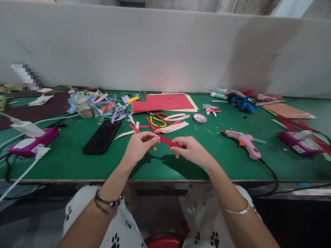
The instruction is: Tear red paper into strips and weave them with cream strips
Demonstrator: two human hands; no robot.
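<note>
Both bare forearms reach forward from the lower corners of the view and converge toward the middle. The left hand (141,144) is turned palm-down, with thumb and forefinger pinched together and pointing right. The right hand (191,150) faces it, just beside, with its fingers curled under and its thumb pressed onto the forefinger. Both wrists are nearly straight, and the hands are held above the near edge of the worktop (64,165).

A narrow red paper strip (168,141), flat and slightly slanted, is held just above the green tabletop (219,162) near its front edge.
</note>
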